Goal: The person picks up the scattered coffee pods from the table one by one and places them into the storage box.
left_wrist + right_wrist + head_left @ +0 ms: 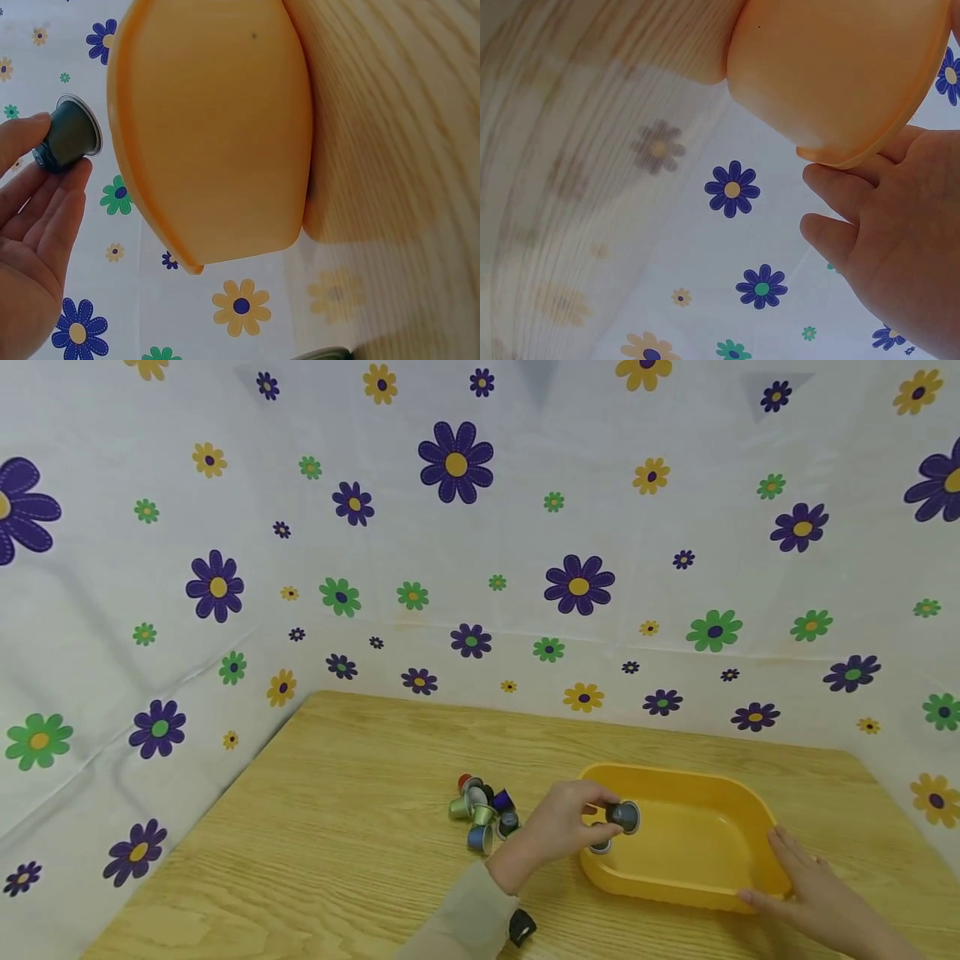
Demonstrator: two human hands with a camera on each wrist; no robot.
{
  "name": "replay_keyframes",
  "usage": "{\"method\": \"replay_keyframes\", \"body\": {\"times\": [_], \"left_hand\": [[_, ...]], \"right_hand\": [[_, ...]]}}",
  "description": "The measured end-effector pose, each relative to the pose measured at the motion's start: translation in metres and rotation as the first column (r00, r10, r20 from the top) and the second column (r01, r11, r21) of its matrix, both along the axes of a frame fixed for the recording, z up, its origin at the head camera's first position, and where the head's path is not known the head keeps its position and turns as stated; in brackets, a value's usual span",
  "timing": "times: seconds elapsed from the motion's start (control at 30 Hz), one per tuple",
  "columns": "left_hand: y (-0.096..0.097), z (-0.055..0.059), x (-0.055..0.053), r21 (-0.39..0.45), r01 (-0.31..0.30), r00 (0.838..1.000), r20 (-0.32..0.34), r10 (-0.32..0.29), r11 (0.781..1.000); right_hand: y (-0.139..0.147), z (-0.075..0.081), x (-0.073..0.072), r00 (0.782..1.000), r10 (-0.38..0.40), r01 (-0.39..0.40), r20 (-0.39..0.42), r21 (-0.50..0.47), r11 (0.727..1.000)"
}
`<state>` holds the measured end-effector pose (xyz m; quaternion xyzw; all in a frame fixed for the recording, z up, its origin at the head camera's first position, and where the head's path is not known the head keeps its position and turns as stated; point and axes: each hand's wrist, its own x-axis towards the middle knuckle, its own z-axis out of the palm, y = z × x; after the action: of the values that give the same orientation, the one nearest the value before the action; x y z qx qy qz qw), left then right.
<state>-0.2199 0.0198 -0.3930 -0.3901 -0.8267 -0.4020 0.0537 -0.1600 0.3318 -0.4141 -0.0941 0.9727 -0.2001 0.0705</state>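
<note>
My left hand (566,822) pinches a dark coffee capsule (624,817) between thumb and fingers, over the left side of a yellow plastic tub (675,896). In the left wrist view this capsule (71,135) is dark green-grey with a silvery rim, tilted, beside the tub's lip. Another capsule (600,845) sits inside the tub at its left end, partly hidden by my thumb. With its fingers fairly straight, my right hand (817,889) rests on the tub's right front corner. The right wrist view shows that hand (900,232) touching the rim from outside.
Left of the tub lies a loose cluster of capsules (482,814) in red, green, blue, silver and dark colours. A black capsule (522,927) lies apart near my left sleeve. Flower-patterned white cloth (510,527) surrounds the wooden table (315,860) at the back and sides.
</note>
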Motion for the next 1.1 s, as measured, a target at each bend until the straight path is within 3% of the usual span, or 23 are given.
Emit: {"method": "replay_keyframes", "body": {"times": [0.33, 0.53, 1.1], "left_hand": [[-0.001, 0.002, 0.001, -0.015, 0.008, 1.0, 0.0, -0.008, 1.0], [-0.001, 0.002, 0.002, -0.004, 0.023, 0.999, 0.028, -0.023, 1.0], [-0.014, 0.004, 0.0, 0.021, -0.033, 0.999, 0.015, 0.032, 0.999]], "right_hand": [[-0.002, 0.003, -0.003, 0.997, -0.028, 0.027, 0.071, 0.008, 1.0], [-0.001, 0.002, -0.002, 0.999, -0.014, 0.014, 0.036, 0.002, 1.0], [-0.001, 0.002, -0.001, 1.0, -0.01, 0.011, 0.021, -0.01, 1.0]]}}
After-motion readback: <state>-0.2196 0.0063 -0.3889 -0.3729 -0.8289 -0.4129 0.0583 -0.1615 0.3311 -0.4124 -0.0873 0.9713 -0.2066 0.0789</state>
